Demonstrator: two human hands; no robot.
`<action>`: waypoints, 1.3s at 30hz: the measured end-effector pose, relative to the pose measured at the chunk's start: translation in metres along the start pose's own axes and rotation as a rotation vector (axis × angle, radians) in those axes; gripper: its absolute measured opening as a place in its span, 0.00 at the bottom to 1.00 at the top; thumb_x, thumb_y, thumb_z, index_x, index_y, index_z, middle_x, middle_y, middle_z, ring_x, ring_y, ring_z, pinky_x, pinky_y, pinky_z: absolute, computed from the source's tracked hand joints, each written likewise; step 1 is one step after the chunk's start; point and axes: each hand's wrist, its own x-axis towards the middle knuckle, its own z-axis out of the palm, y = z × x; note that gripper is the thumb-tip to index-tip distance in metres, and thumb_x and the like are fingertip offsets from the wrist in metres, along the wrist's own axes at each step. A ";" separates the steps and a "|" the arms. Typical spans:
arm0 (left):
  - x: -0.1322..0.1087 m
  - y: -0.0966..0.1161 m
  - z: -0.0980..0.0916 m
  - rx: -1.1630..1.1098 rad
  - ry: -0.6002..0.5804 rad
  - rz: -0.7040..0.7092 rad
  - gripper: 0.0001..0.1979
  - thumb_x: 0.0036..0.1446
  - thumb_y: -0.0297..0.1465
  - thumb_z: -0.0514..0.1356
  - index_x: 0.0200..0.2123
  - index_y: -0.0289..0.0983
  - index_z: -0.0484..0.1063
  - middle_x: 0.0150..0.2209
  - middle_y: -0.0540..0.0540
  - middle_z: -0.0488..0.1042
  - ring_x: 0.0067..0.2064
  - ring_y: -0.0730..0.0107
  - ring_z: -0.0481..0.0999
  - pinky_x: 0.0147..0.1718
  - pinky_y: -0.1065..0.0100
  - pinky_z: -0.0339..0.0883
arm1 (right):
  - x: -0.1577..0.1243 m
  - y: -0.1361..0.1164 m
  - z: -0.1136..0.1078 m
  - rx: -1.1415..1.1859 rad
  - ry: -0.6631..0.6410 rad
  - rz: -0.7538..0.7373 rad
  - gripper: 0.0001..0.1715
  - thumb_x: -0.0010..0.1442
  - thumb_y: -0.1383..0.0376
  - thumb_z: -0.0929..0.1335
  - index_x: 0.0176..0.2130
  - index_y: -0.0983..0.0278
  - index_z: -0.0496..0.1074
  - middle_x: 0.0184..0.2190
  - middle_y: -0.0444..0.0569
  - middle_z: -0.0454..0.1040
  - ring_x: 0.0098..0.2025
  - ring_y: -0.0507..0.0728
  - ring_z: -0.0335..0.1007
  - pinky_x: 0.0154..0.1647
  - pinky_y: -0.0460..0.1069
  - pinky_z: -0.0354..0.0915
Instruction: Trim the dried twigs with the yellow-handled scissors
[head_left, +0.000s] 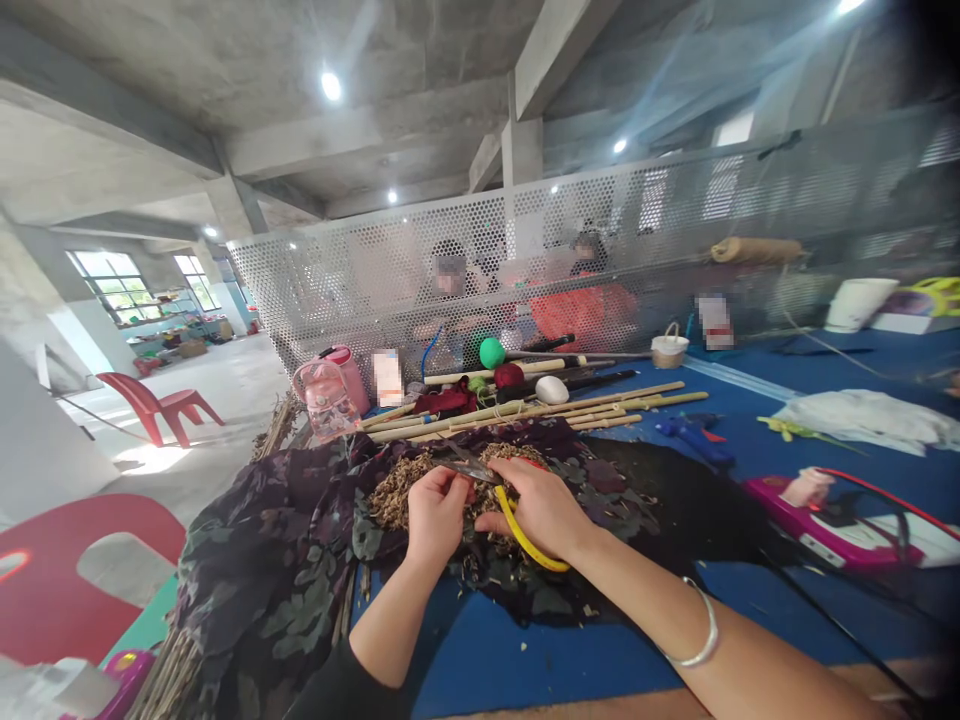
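My right hand (541,505) is closed on a pair of scissors with yellow handles (525,535). Their metal blades (469,465) point left, over a heap of chopped, dry brown plant bits (397,490). Close to the blades, my left hand (439,510) is pinched shut; what its fingers hold is too small to make out. Beneath both hands the heap lies on a dark patterned cloth (285,540) spread across a blue tabletop (480,660).
Bamboo sticks (630,405) and yarn balls, one green (491,352), lie beyond the cloth. To the right are a blue glue gun (694,440), a magenta device (840,530) and white plastic (877,415). A perforated metal screen (360,270) stands behind, with people beyond it.
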 end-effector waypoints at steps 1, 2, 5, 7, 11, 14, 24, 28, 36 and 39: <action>0.000 -0.001 0.000 0.017 0.003 -0.003 0.10 0.48 0.36 0.58 0.25 0.34 0.72 0.18 0.51 0.68 0.22 0.75 0.65 0.24 0.73 0.60 | 0.000 0.001 0.001 -0.005 -0.006 0.007 0.34 0.46 0.49 0.70 0.49 0.61 0.65 0.40 0.53 0.72 0.43 0.61 0.69 0.44 0.53 0.64; 0.000 -0.002 0.000 0.031 0.006 -0.008 0.10 0.48 0.35 0.58 0.25 0.34 0.72 0.18 0.51 0.68 0.22 0.75 0.65 0.24 0.74 0.59 | 0.000 0.001 0.002 -0.009 -0.011 0.014 0.34 0.46 0.50 0.70 0.49 0.62 0.65 0.40 0.53 0.72 0.44 0.61 0.69 0.45 0.53 0.64; 0.002 -0.005 0.001 0.034 0.009 -0.030 0.10 0.49 0.35 0.58 0.24 0.34 0.71 0.18 0.51 0.68 0.22 0.75 0.64 0.24 0.74 0.59 | 0.000 0.002 0.004 0.002 -0.017 0.040 0.35 0.45 0.51 0.70 0.50 0.63 0.66 0.43 0.54 0.72 0.45 0.62 0.69 0.46 0.54 0.63; 0.003 -0.006 0.003 -0.014 -0.001 -0.055 0.10 0.48 0.36 0.59 0.25 0.34 0.71 0.20 0.50 0.69 0.24 0.74 0.66 0.25 0.73 0.61 | 0.000 0.001 0.004 0.037 -0.017 0.058 0.34 0.45 0.52 0.71 0.49 0.63 0.66 0.44 0.54 0.72 0.45 0.63 0.69 0.46 0.54 0.64; 0.005 -0.008 0.003 -0.101 -0.032 -0.072 0.13 0.47 0.39 0.59 0.29 0.34 0.72 0.25 0.48 0.72 0.26 0.72 0.68 0.28 0.72 0.64 | 0.001 -0.001 0.001 0.118 -0.019 0.081 0.31 0.45 0.55 0.71 0.49 0.62 0.67 0.45 0.53 0.72 0.47 0.62 0.68 0.47 0.54 0.63; 0.005 -0.008 0.002 -0.028 -0.026 -0.032 0.12 0.49 0.38 0.59 0.27 0.34 0.72 0.23 0.49 0.71 0.25 0.73 0.67 0.26 0.72 0.62 | 0.001 -0.002 -0.001 0.123 -0.041 0.083 0.31 0.46 0.55 0.70 0.48 0.62 0.67 0.45 0.53 0.72 0.47 0.62 0.68 0.46 0.53 0.63; -0.004 -0.003 0.005 0.150 0.062 0.083 0.09 0.51 0.34 0.55 0.26 0.36 0.72 0.21 0.51 0.69 0.25 0.73 0.66 0.26 0.73 0.59 | 0.001 -0.006 0.005 -0.004 -0.004 0.043 0.35 0.45 0.50 0.70 0.49 0.63 0.65 0.41 0.54 0.72 0.43 0.62 0.69 0.44 0.54 0.64; -0.003 -0.005 0.003 0.222 0.087 0.103 0.10 0.51 0.34 0.55 0.22 0.36 0.70 0.19 0.52 0.67 0.23 0.74 0.64 0.24 0.74 0.56 | 0.000 -0.004 0.005 0.001 -0.011 0.032 0.34 0.45 0.50 0.70 0.49 0.63 0.65 0.42 0.54 0.72 0.45 0.61 0.69 0.45 0.53 0.63; -0.001 -0.006 0.001 0.296 0.073 0.068 0.11 0.52 0.35 0.54 0.23 0.35 0.69 0.18 0.53 0.64 0.22 0.76 0.61 0.22 0.74 0.54 | 0.000 -0.004 0.004 -0.021 -0.030 0.056 0.31 0.47 0.49 0.69 0.47 0.62 0.67 0.40 0.53 0.74 0.42 0.61 0.71 0.40 0.51 0.64; 0.000 -0.008 0.000 0.325 0.061 0.066 0.13 0.53 0.35 0.53 0.21 0.35 0.67 0.17 0.54 0.63 0.22 0.77 0.60 0.22 0.74 0.52 | -0.001 -0.005 0.002 -0.044 -0.060 0.087 0.29 0.48 0.48 0.68 0.45 0.62 0.68 0.37 0.52 0.75 0.39 0.60 0.72 0.36 0.49 0.63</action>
